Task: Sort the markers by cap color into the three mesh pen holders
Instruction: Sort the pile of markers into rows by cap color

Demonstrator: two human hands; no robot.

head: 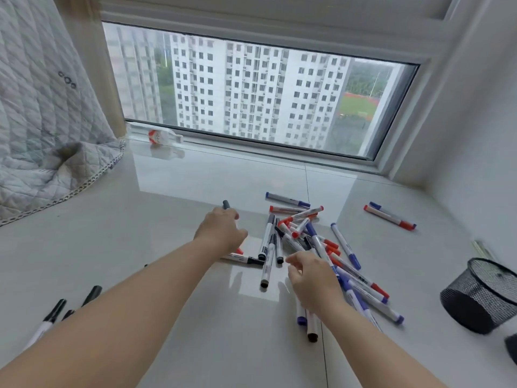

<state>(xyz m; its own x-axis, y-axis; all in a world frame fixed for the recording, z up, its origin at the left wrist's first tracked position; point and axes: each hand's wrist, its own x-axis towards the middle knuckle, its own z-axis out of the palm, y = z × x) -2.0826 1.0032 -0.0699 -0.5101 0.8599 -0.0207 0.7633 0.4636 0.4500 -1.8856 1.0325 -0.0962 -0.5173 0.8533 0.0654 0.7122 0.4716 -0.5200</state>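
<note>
While left hand (221,231) grips black marker (226,204), right hand (310,278) curled

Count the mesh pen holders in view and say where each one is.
2. One mesh pen holder lies tipped on its side at the right of the floor. A second holder is only a dark sliver at the right edge below it. Any third is out of frame.

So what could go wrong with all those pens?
The left hand grips a black-capped marker beside the tangled pile; pulling one out may roll others across the glossy floor. The mesh holder lies tipped on its side, so dropped-in markers could slide out.
</note>
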